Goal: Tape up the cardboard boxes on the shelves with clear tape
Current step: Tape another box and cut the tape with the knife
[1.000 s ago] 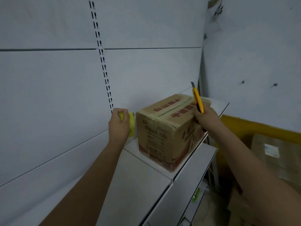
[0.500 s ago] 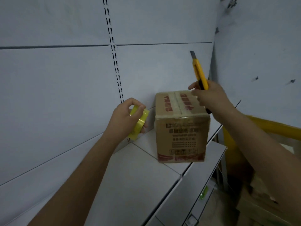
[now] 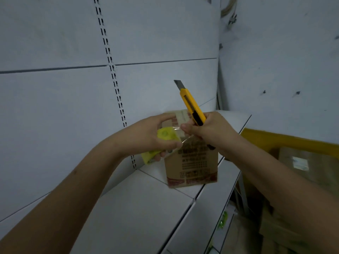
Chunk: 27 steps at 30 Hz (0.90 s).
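At frame centre-left, the left hand gripped the yellow-cored tape roll, fingers curled round it. A clear tape strip ran rightward to the right hand, whose thumb and forefinger pinched its free end while the remaining fingers held the yellow utility knife, blade exposed and pointing up. The cardboard box stood on the white shelf, behind the hands. Judged: film thin, limp, self-sticking; best held at its edge and kept taut
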Each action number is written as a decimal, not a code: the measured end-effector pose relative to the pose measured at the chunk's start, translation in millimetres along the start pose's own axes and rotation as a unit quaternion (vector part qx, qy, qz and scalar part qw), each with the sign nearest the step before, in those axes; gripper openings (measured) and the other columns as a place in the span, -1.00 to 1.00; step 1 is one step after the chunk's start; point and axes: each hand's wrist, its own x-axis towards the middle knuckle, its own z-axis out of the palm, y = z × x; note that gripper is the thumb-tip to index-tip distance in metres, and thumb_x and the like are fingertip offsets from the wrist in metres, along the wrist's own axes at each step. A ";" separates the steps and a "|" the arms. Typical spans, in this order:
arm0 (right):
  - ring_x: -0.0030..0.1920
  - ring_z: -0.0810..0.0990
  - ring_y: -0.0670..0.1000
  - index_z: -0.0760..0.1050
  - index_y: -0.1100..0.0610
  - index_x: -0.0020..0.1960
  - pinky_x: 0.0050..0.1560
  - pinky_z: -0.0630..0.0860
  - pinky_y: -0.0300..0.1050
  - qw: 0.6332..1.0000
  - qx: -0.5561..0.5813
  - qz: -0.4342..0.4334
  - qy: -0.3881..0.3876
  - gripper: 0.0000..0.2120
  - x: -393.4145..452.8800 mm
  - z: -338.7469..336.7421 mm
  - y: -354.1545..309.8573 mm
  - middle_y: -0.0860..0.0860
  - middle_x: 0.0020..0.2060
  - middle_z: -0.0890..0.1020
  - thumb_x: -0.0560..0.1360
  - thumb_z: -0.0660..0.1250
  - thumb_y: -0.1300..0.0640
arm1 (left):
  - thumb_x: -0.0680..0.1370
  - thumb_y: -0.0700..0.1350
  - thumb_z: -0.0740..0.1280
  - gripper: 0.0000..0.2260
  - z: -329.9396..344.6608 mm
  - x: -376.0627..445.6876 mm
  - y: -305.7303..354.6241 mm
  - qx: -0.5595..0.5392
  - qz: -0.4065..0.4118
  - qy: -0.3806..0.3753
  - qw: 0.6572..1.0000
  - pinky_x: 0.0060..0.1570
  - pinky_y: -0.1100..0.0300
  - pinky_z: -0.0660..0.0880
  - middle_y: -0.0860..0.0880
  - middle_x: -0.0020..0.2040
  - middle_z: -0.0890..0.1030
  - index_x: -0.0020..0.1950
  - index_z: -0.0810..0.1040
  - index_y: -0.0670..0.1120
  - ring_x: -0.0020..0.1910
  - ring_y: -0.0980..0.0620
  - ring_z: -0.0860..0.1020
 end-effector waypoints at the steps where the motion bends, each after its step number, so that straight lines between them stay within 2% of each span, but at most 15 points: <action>1: -0.55 0.45 -0.23 0.61 0.13 -0.24 -0.48 0.35 -0.36 1.000 0.006 0.015 0.007 -0.80 -2.3 -3.3 5.2 -0.13 -0.54 0.55 0.44 0.53 0.04 | 0.45 0.02 0.53 -0.54 -0.7 2.2 -0.4 0.025 0.005 -0.003 1.000 -0.32 0.33 0.57 0.05 -0.11 0.68 0.23 0.43 0.34 -0.27 0.05 0.67; 3: -0.58 0.43 -0.20 0.58 0.09 -0.27 -0.54 0.34 -0.34 0.997 0.031 0.043 0.056 -0.80 -4.0 -18.9 18.1 -0.12 -0.55 0.53 0.46 0.52 0.06 | 0.43 0.12 0.53 -0.47 -4.6 7.4 -7.5 0.108 0.021 -0.021 0.994 -0.28 0.36 0.54 0.14 -0.03 0.66 0.36 0.45 0.25 -0.25 0.12 0.67; 6: -0.47 0.48 -0.11 0.59 0.14 -0.23 -0.46 0.39 -0.26 0.981 0.024 0.066 0.179 -0.80 -6.8 -58.5 44.3 -0.07 -0.40 0.65 0.47 0.50 0.06 | 0.38 0.30 0.47 -0.44 -19.7 7.3 -31.9 0.250 -0.016 0.010 0.968 -0.06 0.31 0.51 0.16 0.22 0.60 0.36 0.47 0.30 -0.03 0.18 0.58; 8: -0.42 0.46 -0.05 0.58 0.14 -0.22 -0.39 0.40 -0.19 0.980 0.031 0.086 0.179 -0.81 -8.2 -73.8 59.4 0.02 -0.29 0.70 0.48 0.49 0.07 | 0.30 0.41 0.42 -0.37 -27.2 6.1 -45.0 0.293 -0.047 0.026 0.955 0.03 0.20 0.48 0.13 0.27 0.58 0.36 0.46 0.34 0.02 0.19 0.49; 9: -0.42 0.46 -0.05 0.57 0.14 -0.22 -0.39 0.40 -0.19 0.980 0.028 0.093 0.174 -0.81 -7.2 -75.3 65.4 0.03 -0.28 0.70 0.48 0.49 0.07 | 0.27 0.45 0.38 -0.33 -27.4 7.0 -49.8 0.301 -0.050 0.027 0.952 0.01 0.18 0.48 0.12 0.26 0.59 0.37 0.45 0.35 0.00 0.20 0.49; 11: -0.42 0.45 -0.06 0.58 0.14 -0.19 -0.40 0.41 -0.21 0.980 0.028 0.096 0.174 -0.82 -2.2 -73.8 71.8 0.01 -0.29 0.70 0.48 0.49 0.06 | 0.26 0.49 0.33 -0.32 -24.6 11.2 -55.6 0.299 -0.042 0.034 0.953 -0.13 0.22 0.47 0.15 0.14 0.64 0.37 0.44 0.37 -0.17 0.24 0.58; 13: -0.41 0.46 -0.06 0.59 0.17 -0.16 -0.39 0.43 -0.20 0.979 0.031 0.102 0.174 -0.81 2.9 -72.9 74.0 0.00 -0.28 0.70 0.48 0.49 0.05 | 0.32 0.46 0.34 -0.37 -21.1 17.9 -60.0 0.296 -0.031 0.039 0.954 -0.30 0.27 0.42 0.23 -0.14 0.62 0.38 0.43 0.38 -0.44 0.24 0.59; 16: -0.43 0.50 -0.12 0.60 0.18 -0.13 -0.35 0.46 -0.23 0.980 0.019 0.105 0.168 -0.80 10.8 -73.3 81.7 -0.01 -0.29 0.69 0.49 0.47 0.04 | 0.39 0.41 0.37 -0.41 -18.8 26.0 -66.4 0.321 -0.027 0.037 0.946 -0.36 0.28 0.39 0.24 -0.38 0.51 0.41 0.39 0.38 -0.52 0.22 0.56; 19: -0.45 0.55 -0.20 0.59 0.14 -0.16 -0.28 0.44 -0.23 0.982 -0.023 0.091 0.162 -0.82 19.7 -71.8 86.6 -0.02 -0.30 0.67 0.51 0.45 0.03 | 0.42 0.38 0.37 -0.44 -16.9 35.7 -75.8 0.331 -0.025 0.029 0.943 -0.33 0.26 0.44 0.25 -0.42 0.46 0.42 0.39 0.38 -0.53 0.21 0.57; 23: -0.28 0.57 -0.08 0.61 0.15 -0.10 -0.21 0.44 -0.19 0.983 -0.052 0.107 0.137 -0.80 27.8 -66.3 102.5 -0.01 -0.25 0.68 0.53 0.42 0.00 | 0.41 0.43 0.31 -0.38 -16.3 50.2 -93.0 0.340 -0.030 0.014 0.940 -0.29 0.21 0.51 0.18 -0.35 0.56 0.45 0.31 0.40 -0.53 0.26 0.54; 25: -0.30 0.54 -0.08 0.60 0.14 -0.08 -0.26 0.45 -0.23 0.984 -0.034 0.119 0.131 -0.78 28.8 -59.3 112.3 -0.02 -0.24 0.68 0.54 0.40 -0.03 | 0.37 0.48 0.23 -0.34 -11.6 57.3 -102.8 0.327 -0.033 0.009 0.944 -0.33 0.23 0.51 0.16 -0.36 0.59 0.46 0.26 0.44 -0.50 0.27 0.54; 27: -0.39 0.47 -0.08 0.56 0.13 -0.12 -0.44 0.42 -0.31 0.982 0.004 0.135 0.131 -0.76 29.3 -49.5 121.2 0.00 -0.28 0.64 0.56 0.37 -0.04 | 0.38 0.45 0.21 -0.39 -3.8 63.9 -108.1 0.301 -0.028 0.006 0.953 -0.42 0.33 0.38 0.23 -0.39 0.52 0.44 0.24 0.45 -0.46 0.22 0.56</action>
